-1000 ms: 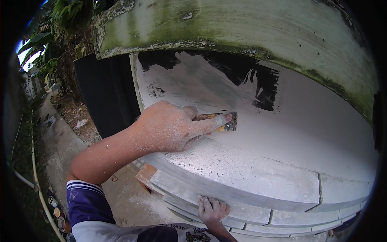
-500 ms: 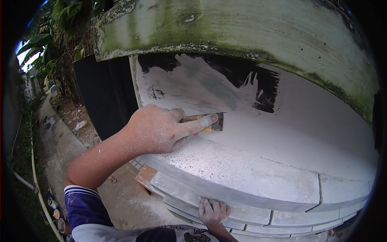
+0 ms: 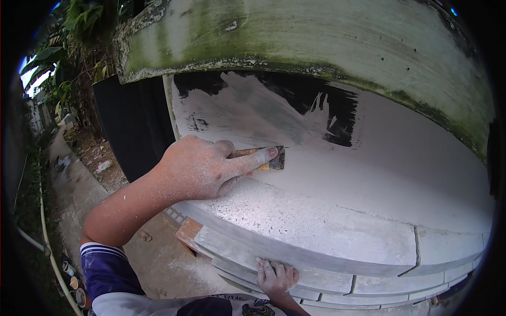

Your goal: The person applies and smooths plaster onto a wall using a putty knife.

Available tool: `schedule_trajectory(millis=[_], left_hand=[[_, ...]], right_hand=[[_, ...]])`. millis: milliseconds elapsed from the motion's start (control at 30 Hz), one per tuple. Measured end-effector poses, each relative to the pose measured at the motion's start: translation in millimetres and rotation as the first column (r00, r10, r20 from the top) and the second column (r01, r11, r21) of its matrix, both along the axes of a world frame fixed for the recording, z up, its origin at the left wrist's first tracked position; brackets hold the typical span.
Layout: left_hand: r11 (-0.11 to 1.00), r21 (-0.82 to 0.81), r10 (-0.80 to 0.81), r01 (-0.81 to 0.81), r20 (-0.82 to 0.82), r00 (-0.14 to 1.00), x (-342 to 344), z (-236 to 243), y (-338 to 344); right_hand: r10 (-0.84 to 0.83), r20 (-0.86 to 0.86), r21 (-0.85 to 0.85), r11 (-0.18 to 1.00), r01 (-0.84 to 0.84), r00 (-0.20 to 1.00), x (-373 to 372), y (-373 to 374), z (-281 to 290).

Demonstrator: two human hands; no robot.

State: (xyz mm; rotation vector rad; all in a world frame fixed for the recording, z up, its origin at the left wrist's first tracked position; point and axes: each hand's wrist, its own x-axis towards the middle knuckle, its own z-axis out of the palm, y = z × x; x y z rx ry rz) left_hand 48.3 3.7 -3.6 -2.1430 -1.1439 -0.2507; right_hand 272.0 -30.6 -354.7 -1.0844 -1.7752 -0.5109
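Note:
My left hand, dusted with white powder, is closed around a putty knife with a worn, stained blade. Its index finger lies stretched along the blade. The blade is against the pale wall, below a patch where white filler is smeared unevenly over a black area. Under that hand runs a grey tiled ledge, sprinkled with white dust and dark crumbs. Lower down, my right hand rests with bent, slightly parted fingers on the edge of a lower tile course, holding no tool.
A mossy concrete overhang curves across the top, close above the wall. To the left stand a dark panel and a concrete path beside plants. A pale pipe and several small containers lie at lower left.
The view has shifted slightly, so the scene sits a little further left. My left hand keeps the putty knife at nearly the same spot on the wall, and my right hand stays on the tiles.

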Motion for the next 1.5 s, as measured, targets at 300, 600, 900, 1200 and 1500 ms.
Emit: schedule_trajectory(millis=[300, 600, 900, 1200, 1500], left_hand=[[1.000, -0.017, 0.009, -0.009, -0.016, 1.000, -1.8, 1.5, -1.3], [0.998, 0.004, -0.055, 0.055, -0.001, 0.998, 1.8, -0.5, 0.6], [1.000, -0.013, 0.024, -0.025, -0.023, 0.999, -5.4, -1.0, -5.8], [0.997, 0.071, -0.016, 0.017, -0.022, 1.000, 0.0, -0.1, -1.8], [0.998, 0.015, 0.061, -0.061, -0.007, 0.998, -21.4, -5.6, -3.4]], right_hand=[[-0.003, -0.003, 0.017, 1.000, 0.003, 1.000, -1.5, 1.9, -1.6], [-0.028, 0.013, 0.028, 0.999, 0.028, 1.000, -0.5, 0.8, 0.8], [0.006, -0.003, 0.013, 1.000, -0.006, 1.000, 1.4, 1.4, 0.0], [0.003, -0.014, 0.018, 1.000, -0.002, 1.000, 0.4, 2.0, 3.5], [-0.007, -0.007, -0.002, 1.000, 0.007, 1.000, -3.5, 1.5, 5.8]])
